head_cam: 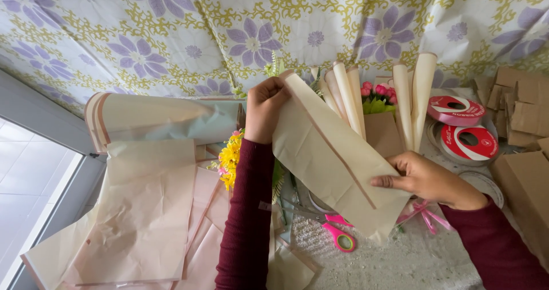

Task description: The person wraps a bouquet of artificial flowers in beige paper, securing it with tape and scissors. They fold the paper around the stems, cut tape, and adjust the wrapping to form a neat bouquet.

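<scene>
Both hands, left hand [264, 108] and right hand [426, 178], pinched a folded beige wrapping sheet [331, 158] above pink-handled scissors [334, 227]. Ribbon spools [466, 127], rolled papers [412, 95] and cardboard [526, 181] crowded the right; loose sheets [143, 210] covered the tabletop's left edge.

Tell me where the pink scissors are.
In the head view, the scissors lie on the table below the folded paper, between the left sleeve and the right hand.
</scene>
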